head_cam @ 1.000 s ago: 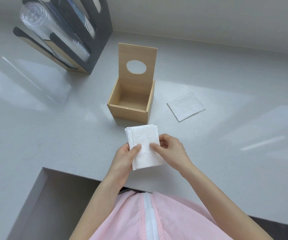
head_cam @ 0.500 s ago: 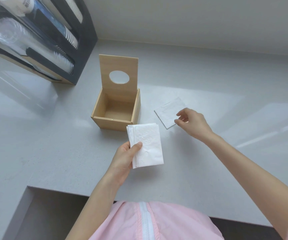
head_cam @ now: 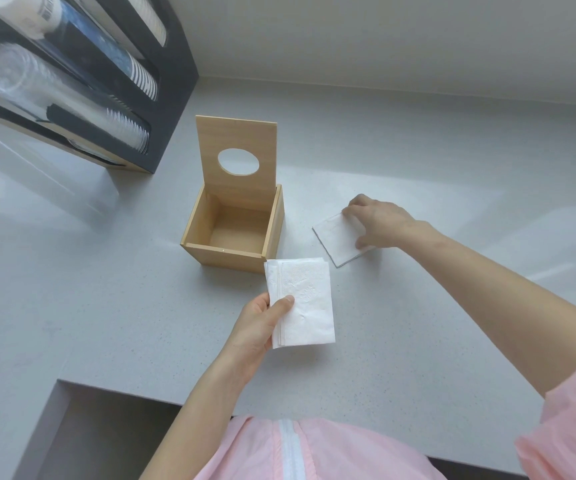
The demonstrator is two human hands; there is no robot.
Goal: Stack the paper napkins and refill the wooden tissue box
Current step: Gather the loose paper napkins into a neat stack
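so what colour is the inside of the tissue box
Light tan wood, same as the outside of the tissue box; head view.

Pale grey speckled stone bench (head_cam: 106, 289). At far left, black slotted cup dispenser rack (head_cam: 172, 81) holding clear plastic cups (head_cam: 20, 81) and striped paper cups (head_cam: 141, 77).

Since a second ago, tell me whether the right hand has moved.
Yes. The right hand left the napkin stack and went right of the wooden box, onto the loose napkin.
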